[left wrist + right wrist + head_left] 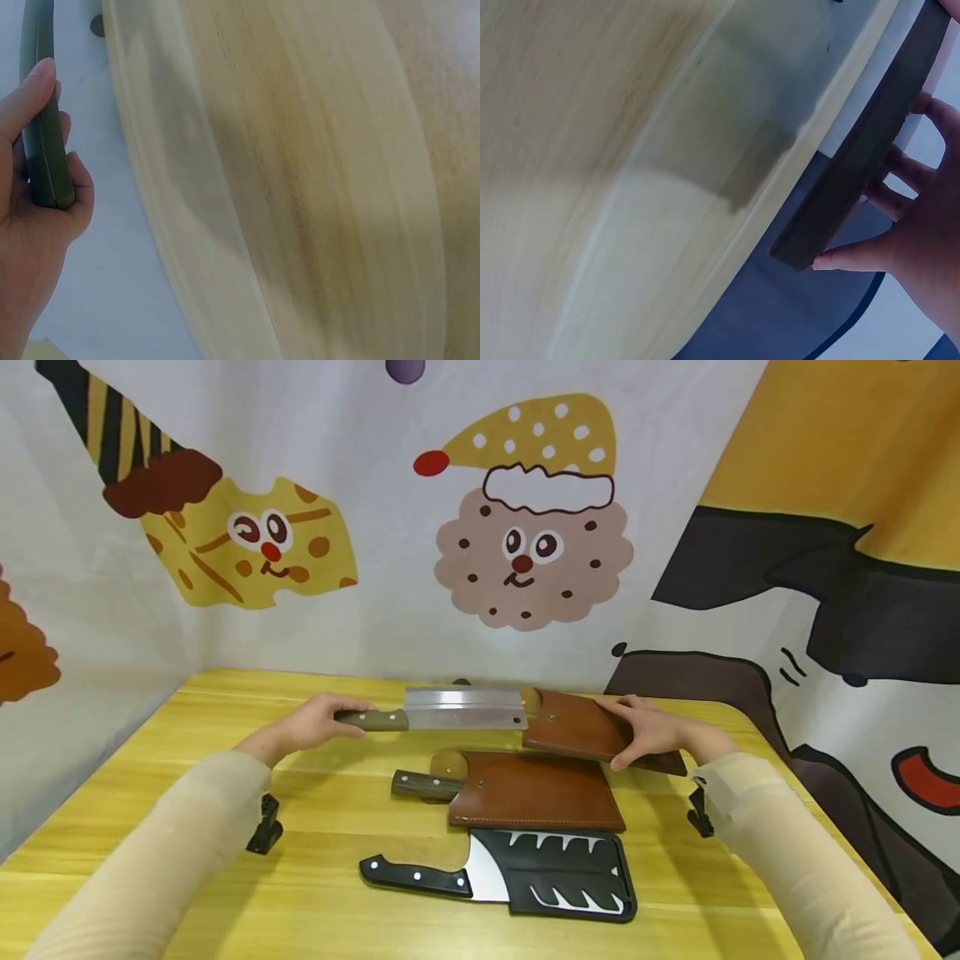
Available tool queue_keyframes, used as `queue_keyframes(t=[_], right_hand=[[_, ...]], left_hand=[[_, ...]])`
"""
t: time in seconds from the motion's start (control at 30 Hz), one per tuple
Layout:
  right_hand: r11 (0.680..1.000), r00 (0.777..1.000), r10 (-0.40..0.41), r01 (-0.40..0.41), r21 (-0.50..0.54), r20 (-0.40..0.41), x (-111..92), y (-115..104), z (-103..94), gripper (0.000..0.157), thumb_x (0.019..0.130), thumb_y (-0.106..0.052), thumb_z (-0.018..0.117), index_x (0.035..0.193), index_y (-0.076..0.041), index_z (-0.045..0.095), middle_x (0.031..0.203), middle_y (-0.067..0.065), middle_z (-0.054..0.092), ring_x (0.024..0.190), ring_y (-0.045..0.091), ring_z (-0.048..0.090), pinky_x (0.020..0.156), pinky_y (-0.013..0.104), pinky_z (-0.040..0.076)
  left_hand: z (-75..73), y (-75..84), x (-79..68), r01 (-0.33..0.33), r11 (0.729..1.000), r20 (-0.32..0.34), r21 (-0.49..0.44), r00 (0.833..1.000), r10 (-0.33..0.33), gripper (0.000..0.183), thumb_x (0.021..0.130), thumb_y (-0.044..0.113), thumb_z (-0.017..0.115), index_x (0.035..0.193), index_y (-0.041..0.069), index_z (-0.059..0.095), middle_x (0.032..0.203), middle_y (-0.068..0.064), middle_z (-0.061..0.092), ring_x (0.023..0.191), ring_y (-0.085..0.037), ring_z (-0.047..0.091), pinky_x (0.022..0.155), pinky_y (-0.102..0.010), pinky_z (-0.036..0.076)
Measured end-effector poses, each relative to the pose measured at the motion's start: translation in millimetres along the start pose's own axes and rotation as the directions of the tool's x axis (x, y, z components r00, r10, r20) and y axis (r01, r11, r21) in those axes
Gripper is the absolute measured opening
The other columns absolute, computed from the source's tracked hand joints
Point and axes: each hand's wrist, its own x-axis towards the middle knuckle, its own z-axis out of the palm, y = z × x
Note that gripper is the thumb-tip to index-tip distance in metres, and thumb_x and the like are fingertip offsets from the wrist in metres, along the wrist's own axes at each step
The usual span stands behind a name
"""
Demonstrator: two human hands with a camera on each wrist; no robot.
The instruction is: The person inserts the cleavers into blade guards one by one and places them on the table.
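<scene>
My left hand grips the olive-green handle of a cleaver with a broad, bare steel blade. Level above the table, the blade points right, and its far end overlaps the mouth of a brown leather sheath. Whether the two touch, I cannot tell. That sheath is held up by my right hand, thumb on the near edge and fingers over the far side. The right wrist view shows the sheath's dark narrow edge between thumb and fingers.
Nearer on the wooden table lies a second brown leather sheath with a dark wooden handle sticking out leftward. Closest to me is a black-handled knife in a black slotted cover. A cartoon-printed cloth hangs behind.
</scene>
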Motion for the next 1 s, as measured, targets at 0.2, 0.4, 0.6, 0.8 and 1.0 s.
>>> queue_keyframes(t=[0.2,0.4,0.6,0.8,1.0], right_hand=[[1.0,1.0,-0.018,0.018,0.007,0.011,1,-9,-0.3,0.113,0.063,-0.043,0.083,0.149,-0.006,0.019,0.14,0.026,0.025,0.125,0.046,0.028,0.094,0.064,0.033],[0.999,0.999,-0.034,0.034,-0.01,0.006,0,-14,-1.6,0.113,0.063,-0.043,0.083,0.149,-0.007,0.019,0.143,0.026,0.021,0.127,0.046,0.025,0.094,0.066,0.031],[0.999,0.999,-0.04,0.04,-0.016,-0.002,-3,-14,-3.0,0.113,0.063,-0.045,0.083,0.149,-0.007,0.02,0.143,0.026,0.021,0.127,0.046,0.024,0.094,0.066,0.031],[0.999,0.999,-0.043,0.043,-0.02,-0.014,-5,-16,-3.6,0.113,0.062,-0.045,0.083,0.149,-0.008,0.021,0.142,0.025,0.024,0.126,0.046,0.026,0.094,0.065,0.032],[0.999,0.999,-0.043,0.043,-0.029,-0.014,-3,-21,-4.5,0.114,0.062,-0.046,0.083,0.149,-0.008,0.021,0.14,0.026,0.025,0.124,0.045,0.026,0.094,0.065,0.032]], left_hand=[[3.0,1.6,-0.7,-0.001,1.0,0.002,0.014,1.0,0.001,0.046,0.087,0.007,0.063,0.131,-0.002,0.052,0.131,-0.025,0.053,0.111,-0.034,0.056,0.086,-0.041,0.05],[0.9,3.9,-1.2,-0.006,1.0,0.005,0.014,1.0,0.006,0.046,0.088,0.012,0.064,0.131,0.0,0.053,0.13,-0.024,0.054,0.106,-0.031,0.058,0.082,-0.037,0.051],[-4.6,4.0,-5.0,-0.014,1.0,-0.007,0.023,1.0,0.014,0.044,0.088,0.008,0.063,0.13,0.0,0.054,0.129,-0.025,0.054,0.103,-0.029,0.059,0.08,-0.035,0.05],[-6.7,3.2,-8.3,-0.011,0.999,-0.012,0.034,1.0,0.011,0.044,0.088,0.006,0.062,0.13,-0.002,0.053,0.131,-0.025,0.052,0.109,-0.034,0.057,0.085,-0.04,0.05],[-4.9,5.7,-8.1,-0.012,0.999,-0.003,0.042,1.0,0.012,0.045,0.087,0.009,0.064,0.13,0.0,0.053,0.134,-0.024,0.051,0.119,-0.039,0.05,0.092,-0.046,0.047]])
